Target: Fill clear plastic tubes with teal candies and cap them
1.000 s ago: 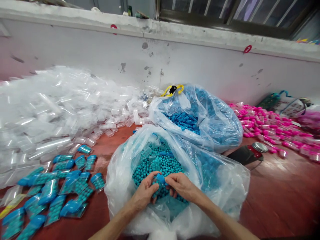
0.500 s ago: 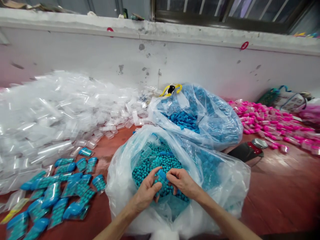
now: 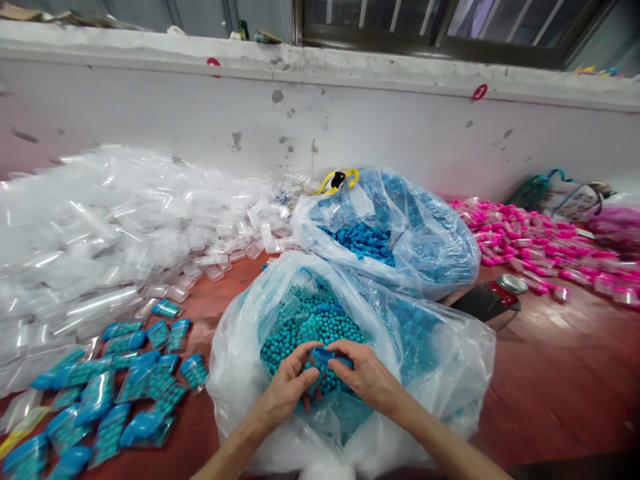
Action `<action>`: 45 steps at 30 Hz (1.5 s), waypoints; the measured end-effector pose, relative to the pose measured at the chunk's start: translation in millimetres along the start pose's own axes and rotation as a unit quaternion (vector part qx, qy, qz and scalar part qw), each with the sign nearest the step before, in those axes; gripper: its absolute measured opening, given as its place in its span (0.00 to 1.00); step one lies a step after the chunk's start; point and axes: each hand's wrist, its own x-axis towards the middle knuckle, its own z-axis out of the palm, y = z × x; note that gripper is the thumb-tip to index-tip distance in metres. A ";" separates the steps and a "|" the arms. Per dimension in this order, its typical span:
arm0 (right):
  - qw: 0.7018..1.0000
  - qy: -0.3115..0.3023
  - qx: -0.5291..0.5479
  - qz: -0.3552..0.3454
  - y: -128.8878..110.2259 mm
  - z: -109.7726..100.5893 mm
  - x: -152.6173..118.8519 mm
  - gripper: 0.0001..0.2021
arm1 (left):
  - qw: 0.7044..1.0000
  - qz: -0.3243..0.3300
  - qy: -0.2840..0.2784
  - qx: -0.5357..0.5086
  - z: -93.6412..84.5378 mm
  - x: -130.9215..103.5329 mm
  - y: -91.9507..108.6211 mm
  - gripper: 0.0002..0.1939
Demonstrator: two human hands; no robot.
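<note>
Over an open plastic bag (image 3: 235, 333) of teal beads (image 3: 285, 340), my two hands meet. My right hand (image 3: 367, 377) is closed on a blue cap (image 3: 327, 355), pinched between thumb and fingers. My left hand (image 3: 291, 383) is closed round a small clear case, mostly hidden by the fingers; its fingertips reach the cap's left end. How far the cap sits on the case cannot be made out. To the left lie several filled cases (image 3: 107, 417) with teal beads and blue caps.
A second bag (image 3: 435, 247) holds blue caps (image 3: 365, 241) behind the bead bag. Clear cases (image 3: 125, 227) are heaped at left, pink-capped cases (image 3: 535, 243) at right. A dark object with a silver lid (image 3: 511, 285) lies beside the bags. A wall (image 3: 400, 127) stands behind.
My right hand has turned the blue cap, so it now lies lengthwise between both hands. My left hand stays low over the beads. The whole view has shifted slightly.
</note>
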 end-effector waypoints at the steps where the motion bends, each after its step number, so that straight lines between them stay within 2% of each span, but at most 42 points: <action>1: 0.998 -0.020 0.042 0.034 1.5 0.8 0.7 0.09 | 1.000 -0.001 -0.002 0.000 0.3 0.1 -1.1 0.27; 3: 0.985 -0.073 0.121 0.095 5.0 2.5 1.9 0.10 | 1.000 0.000 -0.007 0.001 0.8 0.3 -4.1 0.27; 5: 0.984 -0.074 0.130 0.100 8.0 3.8 2.0 0.12 | 1.000 -0.003 -0.002 -0.001 1.7 0.6 -6.3 0.27; 7: 0.998 -0.012 0.056 0.038 9.5 5.3 0.0 0.12 | 1.000 -0.010 0.008 -0.009 2.9 0.8 -6.8 0.28; 9: 0.997 0.047 -0.041 -0.042 9.8 7.5 -3.7 0.11 | 0.999 -0.016 0.016 -0.023 4.1 1.1 -6.0 0.30; 12: 0.986 0.052 -0.112 -0.111 8.9 10.9 -9.3 0.13 | 0.999 -0.017 0.015 -0.038 5.0 1.7 -4.4 0.33; 15: 0.988 0.045 -0.088 -0.122 6.2 11.4 -10.7 0.13 | 0.999 -0.018 0.013 -0.048 5.1 2.1 -4.4 0.32; 18: 0.993 0.054 -0.052 -0.091 3.3 10.4 -8.5 0.10 | 0.998 -0.023 0.009 -0.054 5.7 1.9 -6.0 0.33; 21: 0.992 0.061 -0.068 -0.084 3.0 12.8 -6.9 0.09 | 0.998 -0.025 0.014 -0.052 7.1 1.4 -7.2 0.32; 24: 0.986 0.058 -0.108 -0.116 4.4 18.0 -7.5 0.12 | 0.998 -0.014 0.042 -0.050 9.4 1.1 -7.4 0.30; 29: 0.975 0.007 -0.143 -0.170 5.0 17.9 -7.0 0.14 | 0.994 -0.002 0.098 -0.040 12.7 0.8 -7.5 0.26; 32: 0.987 -0.008 -0.072 -0.141 6.2 10.3 -2.9 0.12 | 0.994 0.008 0.104 -0.023 11.7 0.5 -5.9 0.25; 34: 0.996 -0.034 0.035 -0.069 8.2 5.7 -0.1 0.08 | 0.996 0.001 0.088 -0.026 10.1 0.4 -3.3 0.24; 36: 0.990 -0.065 0.127 0.008 10.0 4.5 1.1 0.10 | 0.997 -0.015 0.068 -0.037 9.1 0.4 -0.6 0.24; 38: 0.988 -0.062 0.138 0.026 10.4 7.2 0.1 0.12 | 0.996 -0.025 0.066 -0.059 10.1 0.7 1.1 0.23; 42: 0.997 0.021 -0.001 -0.078 5.7 16.0 -5.9 0.10 | 0.989 -0.026 0.101 -0.104 17.0 2.4 1.3 0.22; 45: 0.992 0.021 -0.049 -0.116 1.3 13.1 -8.0 0.11 | 0.988 -0.028 0.117 -0.102 18.5 2.7 3.6 0.22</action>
